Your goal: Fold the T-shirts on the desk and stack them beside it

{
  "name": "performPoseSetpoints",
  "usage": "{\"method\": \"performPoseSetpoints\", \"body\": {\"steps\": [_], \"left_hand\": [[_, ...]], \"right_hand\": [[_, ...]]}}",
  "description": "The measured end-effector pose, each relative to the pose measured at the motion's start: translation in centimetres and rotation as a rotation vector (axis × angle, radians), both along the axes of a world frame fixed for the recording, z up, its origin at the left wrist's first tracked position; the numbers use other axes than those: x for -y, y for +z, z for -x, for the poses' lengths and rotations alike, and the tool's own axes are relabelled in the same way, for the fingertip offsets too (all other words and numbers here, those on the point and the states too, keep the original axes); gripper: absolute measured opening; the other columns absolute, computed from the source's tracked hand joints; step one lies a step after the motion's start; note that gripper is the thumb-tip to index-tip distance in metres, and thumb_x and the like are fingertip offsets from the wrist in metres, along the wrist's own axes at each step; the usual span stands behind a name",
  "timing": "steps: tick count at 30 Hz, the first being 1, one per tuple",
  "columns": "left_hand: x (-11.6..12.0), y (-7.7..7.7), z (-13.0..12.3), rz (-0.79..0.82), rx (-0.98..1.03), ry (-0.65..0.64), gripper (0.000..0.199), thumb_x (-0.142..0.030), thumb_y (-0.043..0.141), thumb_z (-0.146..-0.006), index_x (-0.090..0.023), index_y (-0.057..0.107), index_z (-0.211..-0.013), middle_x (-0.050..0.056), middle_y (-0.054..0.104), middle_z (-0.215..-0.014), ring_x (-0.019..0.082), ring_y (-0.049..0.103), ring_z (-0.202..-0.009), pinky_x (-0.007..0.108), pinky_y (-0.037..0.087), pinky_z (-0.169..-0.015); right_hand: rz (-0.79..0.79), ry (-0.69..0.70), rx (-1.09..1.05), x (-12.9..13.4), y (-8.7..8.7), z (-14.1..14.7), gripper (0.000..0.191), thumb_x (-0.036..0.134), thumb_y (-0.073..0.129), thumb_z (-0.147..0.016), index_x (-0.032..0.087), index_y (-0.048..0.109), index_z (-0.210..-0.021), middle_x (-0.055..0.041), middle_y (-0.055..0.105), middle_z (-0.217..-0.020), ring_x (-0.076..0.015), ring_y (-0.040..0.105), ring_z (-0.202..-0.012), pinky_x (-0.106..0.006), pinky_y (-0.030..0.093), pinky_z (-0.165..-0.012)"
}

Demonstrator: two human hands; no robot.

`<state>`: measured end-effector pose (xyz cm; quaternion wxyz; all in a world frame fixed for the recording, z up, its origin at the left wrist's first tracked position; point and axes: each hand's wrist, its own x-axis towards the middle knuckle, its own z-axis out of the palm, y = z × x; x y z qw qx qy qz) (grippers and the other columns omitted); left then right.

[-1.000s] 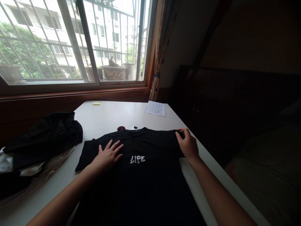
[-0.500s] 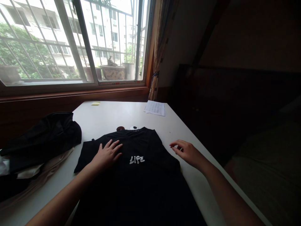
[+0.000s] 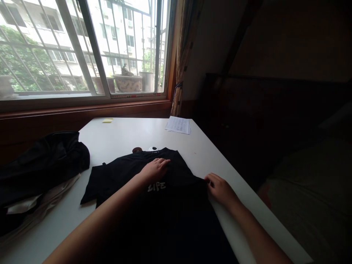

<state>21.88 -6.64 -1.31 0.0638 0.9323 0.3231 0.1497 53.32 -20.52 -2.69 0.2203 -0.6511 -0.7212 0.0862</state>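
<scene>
A black T-shirt [image 3: 170,220] with white lettering lies spread on the white table [image 3: 132,132], its collar toward the window. Over its upper part, just above the lettering, is my left hand [image 3: 155,169], palm down with the fingers extended and nothing held. At the shirt's right sleeve, my right hand [image 3: 218,186] pinches the black fabric between thumb and fingers. The left sleeve lies flat on the table.
Dark and beige clothes [image 3: 49,165] are heaped at the table's left. Near the collar are a brown round object [image 3: 136,150] and a white one [image 3: 153,149]. Papers [image 3: 178,125] and a yellow note [image 3: 107,120] lie at the far edge.
My left hand has moved right across the shirt, now partly covering the lettering. My right hand has reached the right sleeve and taken hold of its edge. The view has shifted slightly.
</scene>
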Motion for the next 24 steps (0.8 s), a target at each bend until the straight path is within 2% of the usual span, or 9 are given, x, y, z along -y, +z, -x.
{"method": "performPoseSetpoints", "body": {"steps": [4, 6, 10, 15, 24], "left_hand": [[-0.4, -1.8, -1.1, -0.052, -0.091, 0.048, 0.047, -0.035, 0.046, -0.102, -0.024, 0.046, -0.148, 0.012, 0.05, -0.152, 0.034, 0.041, -0.142, 0.06, 0.035, -0.113], [-0.5, -2.4, -1.3, -0.066, -0.113, 0.084, 0.046, -0.035, 0.043, -0.103, -0.026, 0.046, -0.148, 0.011, 0.047, -0.154, 0.035, 0.037, -0.144, 0.066, 0.031, -0.113], [-0.3, -2.8, -1.9, -0.07, -0.118, 0.132, 0.046, -0.035, 0.039, -0.104, -0.027, 0.046, -0.148, 0.012, 0.045, -0.155, 0.035, 0.034, -0.146, 0.071, 0.027, -0.113], [0.0, -3.1, -2.5, -0.083, -0.088, 0.168, 0.046, -0.034, 0.04, -0.103, -0.026, 0.046, -0.148, 0.013, 0.045, -0.155, 0.035, 0.031, -0.147, 0.074, 0.021, -0.114], [0.1, -3.3, -2.2, -0.091, -0.066, 0.162, 0.046, -0.034, 0.041, -0.103, -0.025, 0.047, -0.147, 0.012, 0.046, -0.155, 0.034, 0.032, -0.147, 0.075, 0.019, -0.115]], "right_hand": [[-0.015, -0.117, 0.013, 0.1, -1.1, -1.0, 0.013, 0.025, 0.049, -0.09, 0.024, 0.058, -0.08, -0.0038, 0.061, -0.088, -0.0209, 0.059, -0.08, -0.034, 0.046, -0.073], [-0.025, -0.157, 0.001, 0.0, -1.6, -1.2, 0.012, 0.025, 0.049, -0.089, 0.025, 0.058, -0.082, -0.0039, 0.061, -0.09, -0.0213, 0.058, -0.081, -0.035, 0.046, -0.075], [-0.047, -0.194, -0.021, 0.0, -2.2, -1.4, 0.012, 0.026, 0.049, -0.088, 0.025, 0.06, -0.086, -0.0047, 0.062, -0.092, -0.0229, 0.059, -0.087, -0.037, 0.047, -0.081], [0.041, -0.192, -0.075, 0.7, -1.9, -1.5, 0.013, 0.035, 0.061, -0.08, 0.024, 0.061, -0.086, -0.005, 0.063, -0.092, -0.0253, 0.06, -0.092, -0.038, 0.048, -0.083], [0.15, -0.165, -0.228, 1.8, -0.2, -1.7, 0.012, 0.036, 0.064, -0.078, 0.024, 0.063, -0.08, -0.0032, 0.066, -0.084, -0.0223, 0.062, -0.079, -0.034, 0.049, -0.071]]}}
